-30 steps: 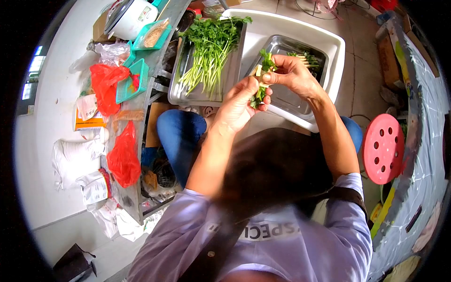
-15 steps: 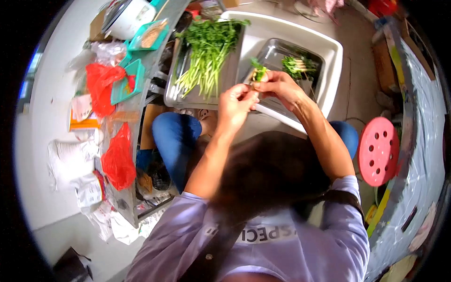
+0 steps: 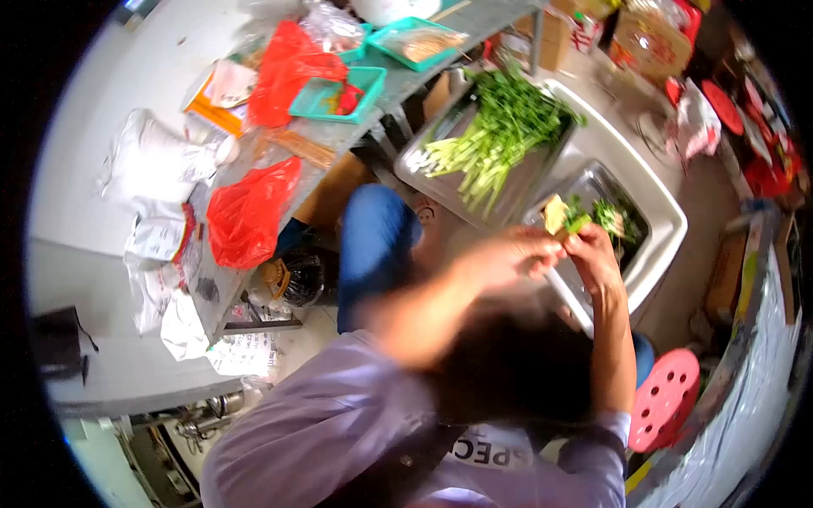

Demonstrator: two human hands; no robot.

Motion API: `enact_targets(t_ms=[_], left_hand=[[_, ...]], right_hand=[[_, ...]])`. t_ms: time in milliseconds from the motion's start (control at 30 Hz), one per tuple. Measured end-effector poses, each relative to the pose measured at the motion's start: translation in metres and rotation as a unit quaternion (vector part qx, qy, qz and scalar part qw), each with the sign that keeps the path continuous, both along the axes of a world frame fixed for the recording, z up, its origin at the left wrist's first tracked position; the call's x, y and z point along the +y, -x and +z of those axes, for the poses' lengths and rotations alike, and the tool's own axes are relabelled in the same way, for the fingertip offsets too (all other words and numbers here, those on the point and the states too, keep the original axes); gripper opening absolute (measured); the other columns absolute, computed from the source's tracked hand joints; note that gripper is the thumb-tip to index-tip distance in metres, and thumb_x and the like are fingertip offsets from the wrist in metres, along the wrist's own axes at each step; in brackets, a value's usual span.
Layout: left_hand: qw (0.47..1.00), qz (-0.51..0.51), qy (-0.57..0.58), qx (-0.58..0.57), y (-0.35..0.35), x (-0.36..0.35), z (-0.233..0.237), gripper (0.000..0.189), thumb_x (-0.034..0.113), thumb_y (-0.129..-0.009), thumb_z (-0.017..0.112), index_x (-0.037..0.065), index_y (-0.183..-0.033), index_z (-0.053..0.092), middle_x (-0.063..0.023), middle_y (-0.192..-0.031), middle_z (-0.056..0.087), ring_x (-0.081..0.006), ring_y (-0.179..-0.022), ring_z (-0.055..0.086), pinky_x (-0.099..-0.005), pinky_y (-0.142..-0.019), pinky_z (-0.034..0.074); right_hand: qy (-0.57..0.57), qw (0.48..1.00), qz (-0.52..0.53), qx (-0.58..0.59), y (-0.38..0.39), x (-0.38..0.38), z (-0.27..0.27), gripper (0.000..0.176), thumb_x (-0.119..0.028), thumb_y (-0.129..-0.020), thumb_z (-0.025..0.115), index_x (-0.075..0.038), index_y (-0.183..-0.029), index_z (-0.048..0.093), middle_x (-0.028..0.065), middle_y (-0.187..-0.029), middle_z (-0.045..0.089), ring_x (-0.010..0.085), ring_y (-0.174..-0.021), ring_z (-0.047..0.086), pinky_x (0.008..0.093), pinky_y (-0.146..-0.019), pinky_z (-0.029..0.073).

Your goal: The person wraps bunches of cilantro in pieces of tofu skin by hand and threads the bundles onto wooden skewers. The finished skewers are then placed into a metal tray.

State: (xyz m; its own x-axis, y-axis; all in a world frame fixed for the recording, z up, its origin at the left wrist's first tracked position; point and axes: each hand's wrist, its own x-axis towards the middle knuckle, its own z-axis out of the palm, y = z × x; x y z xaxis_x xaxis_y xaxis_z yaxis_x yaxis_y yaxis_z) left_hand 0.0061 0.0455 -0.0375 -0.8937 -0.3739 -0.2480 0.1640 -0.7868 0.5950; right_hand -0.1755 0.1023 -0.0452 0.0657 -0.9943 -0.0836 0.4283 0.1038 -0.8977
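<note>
Pinching a small leafy green bundle (image 3: 578, 223) between thumb and fingers, the person's right hand (image 3: 596, 254) works above the near edge of a white basin (image 3: 622, 140). Beside it, the left hand (image 3: 508, 258) is motion-blurred, its fingertips drawn close together near the bundle; whether they grip it cannot be told. A pale yellow piece (image 3: 555, 214) shows at the bundle's left. Nearer the viewer, a dark, blurred shape (image 3: 508, 372) covers the lap below the hands, flanked by the lavender shirt (image 3: 339, 406) and one blue-clad knee (image 3: 377, 233). At right stands a pink stool (image 3: 665, 398) pierced with round holes.

Inside the basin lies a small steel tray (image 3: 603, 179), its near part hidden by the right hand; another leafy bundle (image 3: 608, 218) rests in it. Alongside the basin's left edge, a larger steel tray (image 3: 440, 190) carries long-stemmed leafy greens (image 3: 508, 127), leaves toward its far corner.

Left of the trays runs a grey bench (image 3: 491, 19). A red plastic bag (image 3: 254, 212) overlies its right edge; farther along that edge sit a teal basket (image 3: 373, 93) and, beyond, a teal tray (image 3: 398, 38) bearing a clear packet (image 3: 436, 46). A cardboard box (image 3: 648, 46) occupies the distant floor.
</note>
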Motion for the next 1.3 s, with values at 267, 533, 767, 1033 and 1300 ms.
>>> enact_targets(t_ms=[267, 533, 767, 1033, 1300], left_hand=[[0.985, 0.09, 0.14, -0.046, -0.021, -0.005, 0.013, 0.017, 0.019, -0.085, 0.065, 0.003, -0.088, 0.06, -0.0058, -0.076, 0.062, -0.0101, -0.062, 0.056, -0.0228, -0.053, 0.045], [0.979, 0.168, 0.111, -0.043, -0.06, -0.042, 0.004, 0.024, 0.024, -0.083, 0.068, 0.001, -0.083, 0.063, -0.0057, -0.071, 0.062, -0.0091, -0.056, 0.054, -0.0208, -0.048, 0.042], [0.976, 0.179, 0.113, -0.042, -0.071, -0.062, -0.041, 0.023, 0.024, -0.083, 0.066, 0.001, -0.081, 0.063, -0.0053, -0.068, 0.06, -0.0096, -0.053, 0.05, -0.0229, -0.049, 0.038], [0.968, 0.169, 0.022, 0.182, -0.079, -0.05, -0.074, 0.023, 0.017, -0.088, 0.058, 0.0, -0.104, 0.06, -0.0089, -0.099, 0.063, -0.0167, -0.09, 0.06, -0.0315, -0.082, 0.047], [0.977, 0.125, -0.025, 0.171, -0.065, -0.057, -0.104, 0.02, 0.016, -0.089, 0.056, 0.001, -0.1, 0.06, -0.0088, -0.096, 0.063, -0.0154, -0.087, 0.06, -0.0305, -0.079, 0.048]], right_hand=[[-0.027, 0.993, -0.045, 0.109, -0.025, -0.013, 0.026, 0.024, -0.021, -0.074, 0.076, -0.004, -0.086, 0.064, 0.0017, -0.079, 0.064, 0.0103, -0.07, 0.056, 0.0257, -0.07, 0.045], [0.011, 0.908, -0.021, 0.417, -0.049, -0.076, 0.085, 0.058, -0.04, -0.074, 0.073, 0.004, -0.108, 0.058, 0.0068, -0.086, 0.062, 0.0145, -0.079, 0.056, 0.0292, -0.071, 0.046], [0.215, 0.834, 0.053, 0.505, -0.193, -0.189, 0.106, 0.023, -0.009, -0.082, 0.063, -0.002, -0.104, 0.063, 0.0087, -0.092, 0.067, 0.0131, -0.08, 0.061, 0.0264, -0.073, 0.049], [0.141, 0.766, 0.07, 0.624, -0.352, -0.255, 0.007, 0.017, -0.026, -0.076, 0.063, -0.014, -0.089, 0.06, 0.0107, -0.085, 0.067, 0.0315, -0.082, 0.064, 0.0428, -0.072, 0.05], [0.136, 0.677, 0.066, 0.72, -0.352, -0.257, 0.015, 0.02, -0.018, -0.077, 0.056, -0.019, -0.094, 0.065, 0.0095, -0.087, 0.067, 0.0298, -0.083, 0.064, 0.041, -0.073, 0.05]])
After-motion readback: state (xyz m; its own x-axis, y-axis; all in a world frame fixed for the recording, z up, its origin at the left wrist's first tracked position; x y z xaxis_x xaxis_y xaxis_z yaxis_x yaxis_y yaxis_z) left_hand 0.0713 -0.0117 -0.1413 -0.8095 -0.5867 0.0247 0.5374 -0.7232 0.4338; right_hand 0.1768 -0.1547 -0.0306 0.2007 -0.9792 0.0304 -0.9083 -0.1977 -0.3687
